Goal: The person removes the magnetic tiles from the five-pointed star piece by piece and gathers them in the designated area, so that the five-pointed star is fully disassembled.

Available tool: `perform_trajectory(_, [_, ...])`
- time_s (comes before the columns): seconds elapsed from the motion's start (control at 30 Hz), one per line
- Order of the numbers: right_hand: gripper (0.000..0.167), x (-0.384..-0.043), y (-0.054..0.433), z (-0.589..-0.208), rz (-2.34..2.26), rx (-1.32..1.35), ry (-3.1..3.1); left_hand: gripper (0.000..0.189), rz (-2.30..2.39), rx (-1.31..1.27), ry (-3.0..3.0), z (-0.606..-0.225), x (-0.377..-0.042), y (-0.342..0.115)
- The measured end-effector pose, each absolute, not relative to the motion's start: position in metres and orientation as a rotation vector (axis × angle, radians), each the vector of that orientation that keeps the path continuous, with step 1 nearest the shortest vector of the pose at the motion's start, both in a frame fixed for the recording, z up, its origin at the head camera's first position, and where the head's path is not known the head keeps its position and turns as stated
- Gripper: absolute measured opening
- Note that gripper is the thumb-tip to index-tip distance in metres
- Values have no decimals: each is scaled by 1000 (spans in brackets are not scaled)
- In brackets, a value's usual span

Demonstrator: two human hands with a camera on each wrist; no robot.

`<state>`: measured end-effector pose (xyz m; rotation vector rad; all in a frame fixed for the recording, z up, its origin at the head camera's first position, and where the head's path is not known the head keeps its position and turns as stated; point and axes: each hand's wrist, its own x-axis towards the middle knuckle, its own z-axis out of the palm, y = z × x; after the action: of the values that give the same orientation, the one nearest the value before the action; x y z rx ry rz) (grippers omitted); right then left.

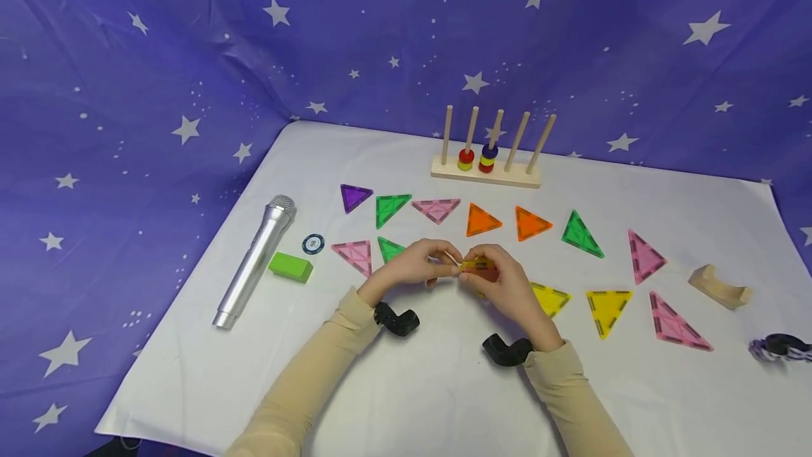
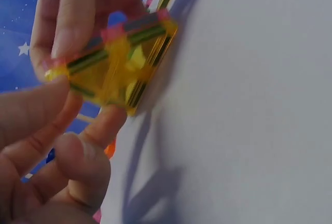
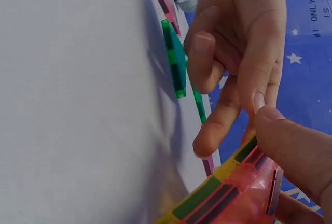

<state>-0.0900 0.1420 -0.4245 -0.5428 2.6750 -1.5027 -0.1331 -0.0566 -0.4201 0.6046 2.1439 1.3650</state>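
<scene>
Both hands meet over the white table around a small stack of triangular magnetic tiles (image 2: 116, 68), yellow against pink. My right hand (image 1: 507, 289) grips the stack, its thumb along one edge in the right wrist view. At the stack's corner, the left hand (image 1: 415, 264) pinches with thumb and fingertips. Pink faces (image 3: 249, 198) show on the side toward the right wrist camera, yellow on the side toward the left one. Close by the right hand lies a yellow triangular tile (image 1: 550, 299); near the left, a green tile (image 1: 390, 249) is partly hidden by that hand.
More triangular tiles spread in rows, including an orange tile (image 1: 483, 220) and a pink tile (image 1: 679, 323). Behind them stands a wooden peg rack (image 1: 485, 173) with rings. Left are a silver microphone (image 1: 254, 263), a green block (image 1: 291, 267) and a chip (image 1: 314, 244); right, a curved wooden block (image 1: 719, 288).
</scene>
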Motion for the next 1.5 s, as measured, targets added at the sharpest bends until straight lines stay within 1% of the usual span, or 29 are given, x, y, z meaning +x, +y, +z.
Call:
perform_trajectory(0.17, [30, -91, 146, -427, -1510, -569, 2648, 20, 1432, 591, 2095, -424, -129, -54])
perform_trajectory(0.37, [36, -94, 152, -429, -1443, -624, 2594, 22, 1501, 576, 2104, -432, -125, -54])
perform_trajectory(0.57, [42, -94, 156, -428, -1370, -648, 2574, 19, 1501, 654, 2237, -433, -121, -53])
perform_trajectory(0.73, [40, -94, 157, -428, -1374, -629, 2567, 18, 1456, 702, 2390, -434, -117, -49])
perform_trajectory(0.97, [36, -94, 155, -427, -1404, -627, 2572, 24, 1418, 714, 2469, -435, -112, -46])
perform_trajectory(1.2, [36, -93, 153, -424, -1414, -567, 2586, 24, 1454, 723, 2480, -433, -111, -45])
perform_trajectory(1.5, [38, -92, 151, -423, -1363, -486, 2639, 19, 1453, 720, 2466, -432, -115, -46])
